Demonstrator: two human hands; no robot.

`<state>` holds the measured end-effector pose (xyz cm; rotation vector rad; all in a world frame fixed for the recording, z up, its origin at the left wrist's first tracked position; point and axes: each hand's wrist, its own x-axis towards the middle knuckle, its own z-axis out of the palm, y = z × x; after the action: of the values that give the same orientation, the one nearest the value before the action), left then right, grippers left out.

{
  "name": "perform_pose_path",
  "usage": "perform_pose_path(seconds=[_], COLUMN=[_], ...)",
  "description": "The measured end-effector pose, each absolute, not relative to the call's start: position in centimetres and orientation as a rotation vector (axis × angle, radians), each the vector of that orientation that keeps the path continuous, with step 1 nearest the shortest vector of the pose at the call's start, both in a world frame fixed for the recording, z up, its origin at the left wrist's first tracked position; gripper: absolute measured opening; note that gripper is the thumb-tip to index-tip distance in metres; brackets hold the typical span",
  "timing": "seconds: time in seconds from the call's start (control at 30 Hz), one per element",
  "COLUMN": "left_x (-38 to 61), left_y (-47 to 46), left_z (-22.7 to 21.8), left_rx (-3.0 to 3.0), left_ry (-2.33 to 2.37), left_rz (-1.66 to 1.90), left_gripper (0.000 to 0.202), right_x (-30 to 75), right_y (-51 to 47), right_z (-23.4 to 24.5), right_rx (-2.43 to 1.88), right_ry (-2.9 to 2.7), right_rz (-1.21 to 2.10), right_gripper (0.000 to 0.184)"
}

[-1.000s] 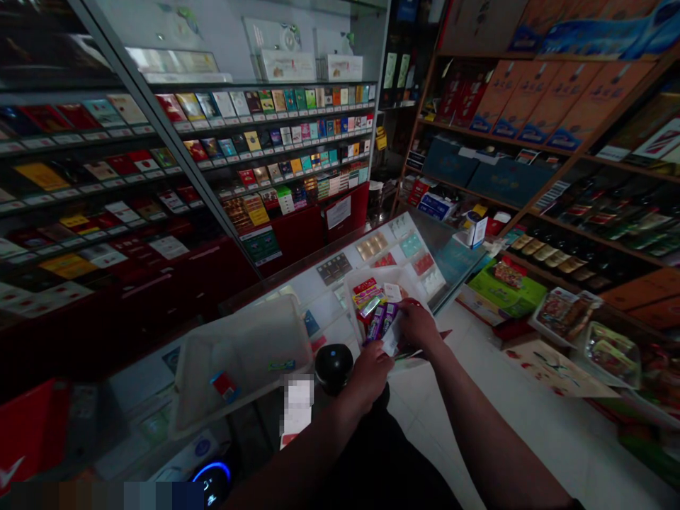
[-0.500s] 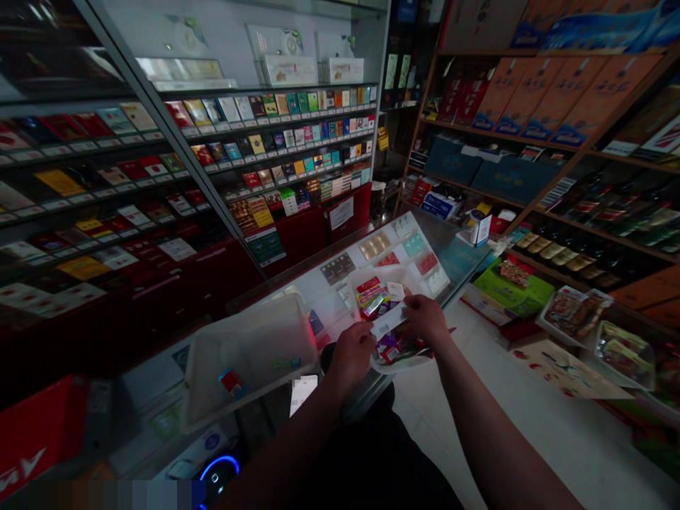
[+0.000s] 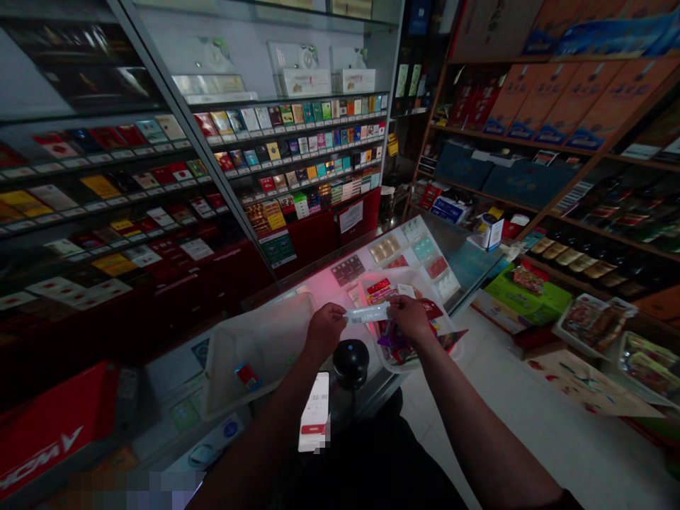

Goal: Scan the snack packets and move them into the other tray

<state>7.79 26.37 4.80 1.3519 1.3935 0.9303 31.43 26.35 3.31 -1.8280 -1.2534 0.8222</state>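
Both my hands hold one small white pack (image 3: pixel 367 313) level above the glass counter (image 3: pixel 419 244). My left hand (image 3: pixel 324 330) pinches its left end and my right hand (image 3: pixel 408 316) grips its right end. Right below them stands a black barcode scanner (image 3: pixel 350 363), and a red glow lies on the counter behind the pack. Under my right hand is a white tray (image 3: pixel 399 365) full of several colourful small packs. A nearly empty translucent tray (image 3: pixel 255 347) with a red-and-blue pack (image 3: pixel 247 375) in it sits to the left.
A phone (image 3: pixel 314 413) showing a timer lies at the counter's near edge. Glass shelves of cigarette packs (image 3: pixel 297 152) fill the wall behind the counter. Wooden shelves with boxes and bottles (image 3: pixel 584 184) line the right side, with snack trays (image 3: pixel 595 322) low on the floor aisle.
My hands lifted the white pack out of the full tray and moved it left over the scanner. A red glow appeared on the counter. The view shifted, bringing the phone into sight.
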Motion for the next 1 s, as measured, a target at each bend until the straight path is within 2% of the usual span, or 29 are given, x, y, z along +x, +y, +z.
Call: perform_pose_path(seconds=[0.23,0.4,0.8,1.0], left_x=[6.4,5.7,6.0,4.4], left_y=[26.9,27.1,26.5,26.9], left_z=[2.5,1.4,2.5,2.2], left_rx=[1.333,1.503,1.421,1.382], left_ry=[1.504,1.576,1.596,1.595], left_rz=[0.912,0.827,0.844,0.930], left_gripper=[0.024,0.018,0.009,0.015], right_x=[29.3,28.6,28.2,27.0], right_y=[25.9,25.3,24.9,25.2], right_z=[3.6,3.4,3.3,4.1], right_rx=[-1.913,-1.959,-1.976,-1.943], right_ry=[-1.393,-1.453,-1.452,-1.439], right_rz=[0.762,0.742,0.765,0.737], right_gripper=[0.032,0.023,0.020,0.024])
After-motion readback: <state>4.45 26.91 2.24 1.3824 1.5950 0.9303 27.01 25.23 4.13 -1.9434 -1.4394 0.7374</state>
